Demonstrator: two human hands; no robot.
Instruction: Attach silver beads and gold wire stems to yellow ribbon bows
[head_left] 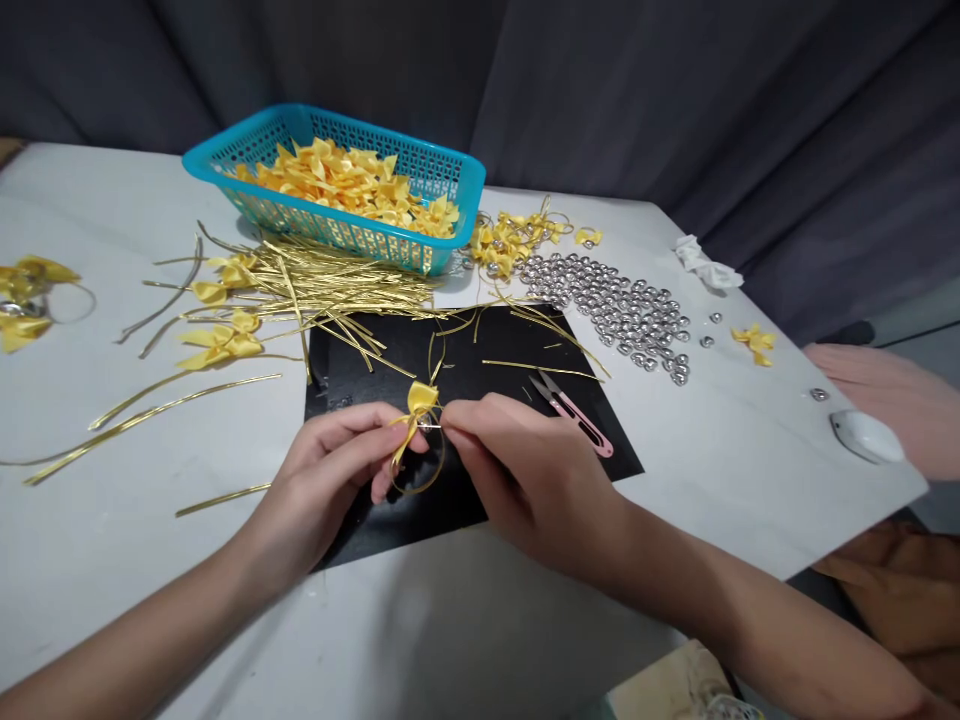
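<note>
A glossy yellow ribbon bow (423, 398) with a slender gold loop (417, 491) sits above the black mat (390, 535) on the worktop (112, 600), pinched between thumb and fingers of the left hand (349, 448), while the right hand (525, 465), fingertips pressed together beside it, grips something thin, mostly hidden.

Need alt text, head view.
A person's left hand holds a yellow ribbon bow with a looped gold cord while the right hand pinches a thin shiny strip beside it over a black rectangular mat. Beyond lie silver heart-shaped beads, loose gold cords and a turquoise plastic basket of yellow ribbon pieces.
</note>
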